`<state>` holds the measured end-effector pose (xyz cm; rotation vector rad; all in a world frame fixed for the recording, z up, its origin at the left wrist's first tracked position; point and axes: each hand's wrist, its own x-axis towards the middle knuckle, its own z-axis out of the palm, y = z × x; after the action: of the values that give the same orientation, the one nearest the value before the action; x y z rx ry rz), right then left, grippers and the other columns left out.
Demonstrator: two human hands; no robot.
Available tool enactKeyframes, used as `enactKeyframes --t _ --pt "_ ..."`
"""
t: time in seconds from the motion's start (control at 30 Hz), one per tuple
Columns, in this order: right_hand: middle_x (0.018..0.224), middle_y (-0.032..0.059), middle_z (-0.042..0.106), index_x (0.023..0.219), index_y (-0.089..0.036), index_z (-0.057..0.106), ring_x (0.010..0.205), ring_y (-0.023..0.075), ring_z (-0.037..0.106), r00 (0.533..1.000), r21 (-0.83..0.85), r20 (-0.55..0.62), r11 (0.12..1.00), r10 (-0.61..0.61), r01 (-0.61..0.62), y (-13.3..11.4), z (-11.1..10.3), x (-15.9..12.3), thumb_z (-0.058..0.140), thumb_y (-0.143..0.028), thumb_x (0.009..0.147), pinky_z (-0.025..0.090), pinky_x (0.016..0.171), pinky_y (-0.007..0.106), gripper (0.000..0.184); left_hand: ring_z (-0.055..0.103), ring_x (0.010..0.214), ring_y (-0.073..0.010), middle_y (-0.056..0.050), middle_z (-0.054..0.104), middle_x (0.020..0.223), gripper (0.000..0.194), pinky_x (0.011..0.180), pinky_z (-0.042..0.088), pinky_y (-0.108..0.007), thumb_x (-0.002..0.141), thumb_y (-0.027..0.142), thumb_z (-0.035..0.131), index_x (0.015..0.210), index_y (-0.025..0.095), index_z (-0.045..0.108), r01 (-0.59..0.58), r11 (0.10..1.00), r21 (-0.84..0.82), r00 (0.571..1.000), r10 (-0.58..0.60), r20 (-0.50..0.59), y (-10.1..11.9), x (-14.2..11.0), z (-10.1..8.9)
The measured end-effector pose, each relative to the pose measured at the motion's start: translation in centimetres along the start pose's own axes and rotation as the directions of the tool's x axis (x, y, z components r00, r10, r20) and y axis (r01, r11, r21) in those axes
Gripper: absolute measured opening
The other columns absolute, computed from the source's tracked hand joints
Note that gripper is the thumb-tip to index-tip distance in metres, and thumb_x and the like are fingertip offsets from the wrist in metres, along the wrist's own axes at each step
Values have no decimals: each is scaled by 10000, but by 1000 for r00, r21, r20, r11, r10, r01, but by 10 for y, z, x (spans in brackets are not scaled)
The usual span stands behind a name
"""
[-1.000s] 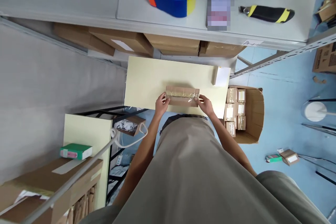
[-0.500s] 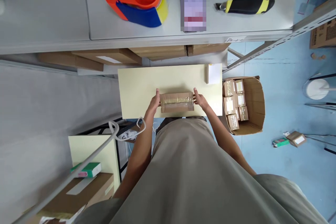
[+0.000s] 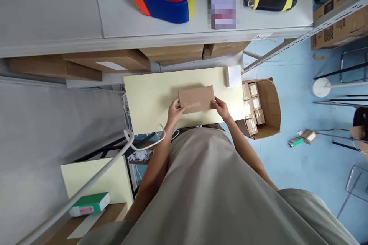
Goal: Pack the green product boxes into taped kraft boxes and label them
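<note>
The left hand (image 3: 174, 112) and right hand (image 3: 222, 108) each grasp one end of an oblong brown cardboard box (image 3: 196, 99), over the middle of the pale yellow rectangular counter (image 3: 149, 97); contact with the counter cannot be told. The step appears to be two-handed handling; the next move seems to call for even support from both grips.

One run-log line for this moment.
carton: over table, contact unclear | left hand: holds left end | right hand: holds right end | white box: far-right table corner
</note>
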<state>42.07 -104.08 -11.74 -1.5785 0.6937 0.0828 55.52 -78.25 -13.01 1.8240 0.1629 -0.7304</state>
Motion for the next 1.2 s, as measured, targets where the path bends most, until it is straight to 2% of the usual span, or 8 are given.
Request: enactKeyframes --t 0.13,0.27,0.47,0.6,0.73,0.93,1.07,1.2 --pt "1430 148 770 1423 -195 735 1336 366 712 995 -42 -98 999 26 -30 21 5 -5 646 -845 864 591 1131 523 862 750 1288 -314 -183 717 1484 619 1094 630 -465 869 185 786 1467 193 627 -28 998 54 1000 27 13 -19 -8 2" --pt "1564 219 673 1442 -163 722 1409 377 682 972 -123 -229 988 58 -89 24 2 -23 663 -849 859 573 1175 548 901 702 1367 -310 -231 626 1575 647 1124 612 -453 939 188 698 1564 155 535 -92 982 164 995 99 -33 -23 -15 2" --pt "1510 244 706 1427 -152 726 1399 364 694 949 -151 -308 981 67 -119 22 -21 -55 612 -905 876 582 1168 540 939 528 1547 -340 -207 590 1586 668 1317 437 -520 949 202 679 1596 175 516 -310 868 388 930 361 -65 -4 -9 3" --pt "1472 257 725 1388 -131 733 1364 367 716 945 -145 -319 981 76 -127 25 -52 -53 645 -911 841 593 1147 553 956 408 1629 -377 -231 494 1674 778 1391 302 -554 911 220 759 1630 161 467 -372 823 430 909 417 -12 13 -10 12" --pt "1408 269 757 1315 -115 759 1309 381 744 954 -193 -301 980 -14 -47 23 -84 -20 703 -864 827 573 1168 573 895 242 1705 -415 -251 353 1766 915 1403 222 -607 861 208 829 1672 167 407 -357 797 486 915 403 10 17 -17 31" --pt "1437 220 752 1386 -153 740 1305 363 737 973 -351 -190 935 -129 55 7 -125 50 618 -705 991 602 1124 548 690 158 1727 -461 -263 303 1789 865 1385 203 -678 855 200 815 1639 173 449 -251 789 561 921 372 -111 27 -16 63" --pt "1506 210 704 1461 -138 701 1372 378 675 968 -583 -104 802 -230 128 -7 -149 101 561 -483 1071 542 1195 587 539 166 1732 -437 -237 344 1777 761 1402 179 -663 879 179 760 1598 178 510 -277 747 604 902 419 -105 45 -9 90" --pt "1625 219 600 1539 -90 628 1521 372 532 966 -751 34 631 -257 194 -23 -159 158 528 -228 1067 417 1309 588 501 202 1724 -421 -209 407 1751 676 1411 175 -655 907 199 729 1562 195 562 -274 759 590 914 397 -87 60 -5 123"
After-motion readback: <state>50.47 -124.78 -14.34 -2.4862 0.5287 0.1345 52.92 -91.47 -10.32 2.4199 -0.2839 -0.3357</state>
